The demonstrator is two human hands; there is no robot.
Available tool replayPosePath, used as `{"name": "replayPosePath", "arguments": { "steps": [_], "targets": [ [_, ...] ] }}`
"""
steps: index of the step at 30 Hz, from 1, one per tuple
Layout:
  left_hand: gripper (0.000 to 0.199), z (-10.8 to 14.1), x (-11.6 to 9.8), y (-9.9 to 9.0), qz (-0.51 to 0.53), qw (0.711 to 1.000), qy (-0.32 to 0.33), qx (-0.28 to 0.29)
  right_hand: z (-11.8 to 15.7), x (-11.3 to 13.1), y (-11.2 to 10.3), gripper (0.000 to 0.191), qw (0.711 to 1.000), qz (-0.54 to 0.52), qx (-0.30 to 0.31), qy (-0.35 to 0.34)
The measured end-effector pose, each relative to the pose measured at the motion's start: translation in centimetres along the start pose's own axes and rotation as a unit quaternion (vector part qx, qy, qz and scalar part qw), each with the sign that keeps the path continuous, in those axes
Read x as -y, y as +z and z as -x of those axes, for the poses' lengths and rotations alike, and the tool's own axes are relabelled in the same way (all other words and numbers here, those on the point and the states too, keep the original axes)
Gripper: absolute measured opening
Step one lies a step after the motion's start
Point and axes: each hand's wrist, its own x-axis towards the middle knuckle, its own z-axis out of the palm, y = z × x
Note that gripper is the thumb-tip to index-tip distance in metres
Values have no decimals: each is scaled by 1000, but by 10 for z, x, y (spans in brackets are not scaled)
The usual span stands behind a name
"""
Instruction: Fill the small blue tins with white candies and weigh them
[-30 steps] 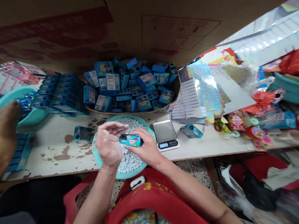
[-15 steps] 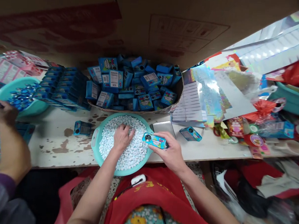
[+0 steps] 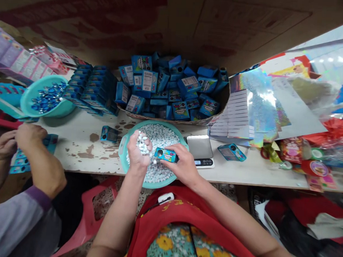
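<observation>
My left hand (image 3: 138, 151) is turned palm up above the basin, cupped around a heap of small white candies (image 3: 143, 143). Between the thumb and fingers of my right hand (image 3: 184, 163) is a small blue candy box (image 3: 165, 154) marked "Caramelo Macizo", its dark round hole facing my left hand. Below both hands stands a turquoise basin (image 3: 125, 138) full of loose white candies (image 3: 162, 132). Just right of it lies a small digital scale (image 3: 200, 147) with a lit display and a bare metal plate.
Behind the basin, a cardboard carton (image 3: 172, 120) holds many blue boxes. Single boxes lie at left (image 3: 109, 133) and right (image 3: 232, 152). Stacked boxes (image 3: 97, 89) stand near a bowl of blue pieces (image 3: 25, 99). A co-worker's hands (image 3: 31, 137) work at left. Silvery sheets (image 3: 258, 102) lie right.
My left hand has come up out of the candies and turned over with a handful. My right hand has brought the box left over the basin, uncovering the scale. The view has shifted.
</observation>
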Motion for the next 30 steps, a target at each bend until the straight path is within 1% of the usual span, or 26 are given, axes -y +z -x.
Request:
{"name": "replayPosePath", "arguments": {
  "steps": [2, 4, 6, 8, 10, 13, 17, 21, 25, 30],
  "targets": [
    [23, 8, -4, 5, 9, 999, 27, 31, -4, 3, 11, 33, 1000, 15, 14, -11],
    [22, 12, -4, 6, -5, 996, 63, 56, -6, 7, 18, 34, 1000, 19, 17, -14],
    [21, 13, -5, 7, -22, 992, 103, 63, -9, 10, 19, 35, 1000, 24, 11, -17],
    [21, 12, -6, 9, -30, 990, 125, 53, -10, 14, 18, 34, 999, 28, 2, -21],
    [23, 10, -7, 13, -30, 992, 118, 37, -12, 15, 15, 33, 999, 25, -4, -22],
    [33, 8, -8, 20, -32, 993, 115, 18, -14, 16, 12, 33, 999, 20, -18, -22],
    [45, 10, -8, 27, -52, 991, 121, 14, -19, 17, 10, 31, 999, 20, -22, -34],
    [40, 11, -6, 31, -67, 987, 142, 23, -21, 18, 6, 30, 998, 13, -25, -54],
    [33, 9, -1, 34, -97, 985, 145, 1, -24, 18, 3, 28, 999, 20, -25, -35],
    [29, 7, 4, 39, -87, 984, 152, -12, -27, 16, 0, 29, 999, 21, -30, -20]
  ]
}}
